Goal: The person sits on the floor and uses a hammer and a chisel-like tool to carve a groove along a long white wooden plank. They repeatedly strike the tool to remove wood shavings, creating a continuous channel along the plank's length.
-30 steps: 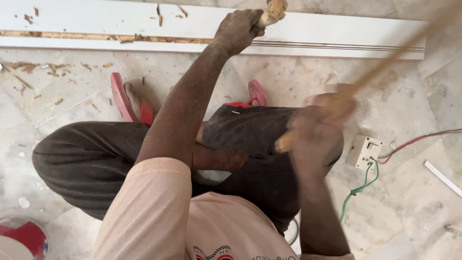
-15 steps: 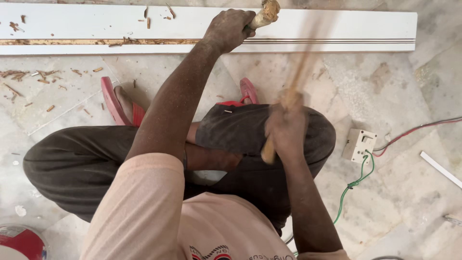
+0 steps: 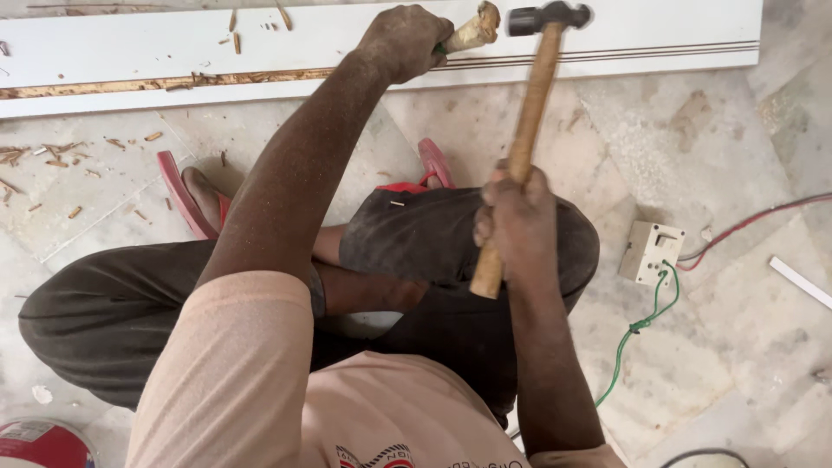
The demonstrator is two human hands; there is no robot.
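Head view. Landmark: the white board (image 3: 607, 35), lying flat on the marble floor (image 3: 693, 347) across the top of the frame.

1. Left hand (image 3: 403, 39): closed around a wooden-handled chisel (image 3: 472, 29), held over the board near its middle. The chisel's battered butt end points toward the hammer; its blade is hidden behind the hand.
2. Right hand (image 3: 516, 225): closed around the lower part of a wooden hammer (image 3: 530, 113) shaft, below the board. The dark steel head sits over the board, just beside the chisel butt; contact cannot be confirmed.
3. Edges: the board's near edge is chipped raw along its left stretch, with wood chips (image 3: 52, 156) scattered on the floor below it. The right stretch carries thin dark grooves.
4. Open room: bare floor lies below the board's right end.
5. Surroundings: a white switch box (image 3: 650, 251) with green wire (image 3: 641, 329) and red wire (image 3: 754, 225) lies right of the hammer hand. A red sandal (image 3: 186, 195) sits below the board's left part. A red-and-white round container (image 3: 39, 442) is at the bottom-left corner.
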